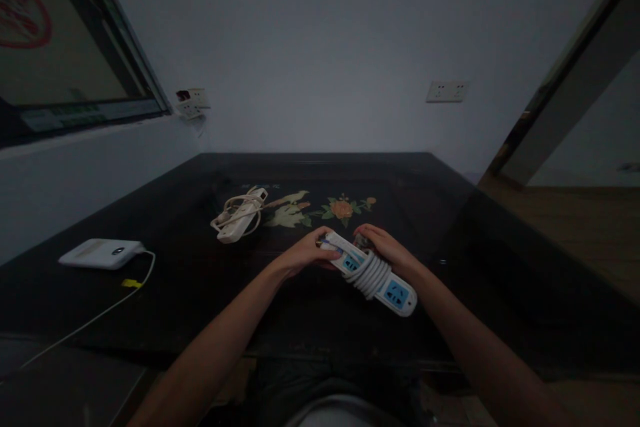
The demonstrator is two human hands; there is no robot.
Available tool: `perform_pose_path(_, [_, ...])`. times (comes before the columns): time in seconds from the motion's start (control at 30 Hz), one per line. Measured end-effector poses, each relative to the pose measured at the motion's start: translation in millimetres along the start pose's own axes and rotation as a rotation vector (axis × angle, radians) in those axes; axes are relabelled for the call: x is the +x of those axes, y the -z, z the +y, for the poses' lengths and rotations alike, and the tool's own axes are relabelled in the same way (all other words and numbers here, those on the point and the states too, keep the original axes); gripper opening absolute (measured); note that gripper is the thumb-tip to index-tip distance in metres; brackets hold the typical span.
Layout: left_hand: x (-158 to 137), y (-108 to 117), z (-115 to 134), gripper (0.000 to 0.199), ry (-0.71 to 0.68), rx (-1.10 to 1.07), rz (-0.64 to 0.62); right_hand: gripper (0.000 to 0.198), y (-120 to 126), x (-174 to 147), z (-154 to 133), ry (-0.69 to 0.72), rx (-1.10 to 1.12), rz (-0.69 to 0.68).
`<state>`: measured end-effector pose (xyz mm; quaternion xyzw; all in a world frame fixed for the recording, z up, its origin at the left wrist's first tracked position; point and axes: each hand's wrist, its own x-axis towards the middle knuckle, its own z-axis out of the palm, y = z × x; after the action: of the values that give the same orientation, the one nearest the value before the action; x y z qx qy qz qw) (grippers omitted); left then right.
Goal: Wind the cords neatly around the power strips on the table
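A white power strip (405,307) with blue sockets is held above the near part of the dark table, its far end tilted to the left. Its own white cord (371,273) is wound in several turns around the middle. My left hand (316,250) grips the strip's upper left end, thumb on top. At the far side of the coil, my right hand (383,245) has its fingers closed near the cord's end, where a small part, perhaps the plug, is mostly hidden.
A second power strip (243,217), wrapped loosely in its cord, lies farther left on the black table (185,210) with painted flowers. At the left edge sits a white box-shaped device (103,253) with a cable (107,310). A wall socket (447,91) is at the back.
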<state>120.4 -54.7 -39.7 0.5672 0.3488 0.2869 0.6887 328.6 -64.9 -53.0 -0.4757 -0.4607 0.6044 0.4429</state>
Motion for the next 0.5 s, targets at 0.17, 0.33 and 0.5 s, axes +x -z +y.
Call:
perform_pose_path(0.17, [-0.7, -0.3, -1.7, 0.045, -0.007, 0.025, -0.09, 0.032, 3.6, -0.2, 4.5, -0.057, -0.028, -0.083])
perform_pose_path(0.33, [-3.3, -0.2, 3.0, 0.05, -0.062, 0.056, -0.175, 0.037, 8.4, -0.1, 7.7, -0.118, -0.025, -0.233])
perform_pose_path(0.5, [-2.9, 2.6, 1.9, 0.04, -0.089, -0.065, -0.184, 0.017, 10.1, -0.9, 9.2, 0.02, -0.262, -0.228])
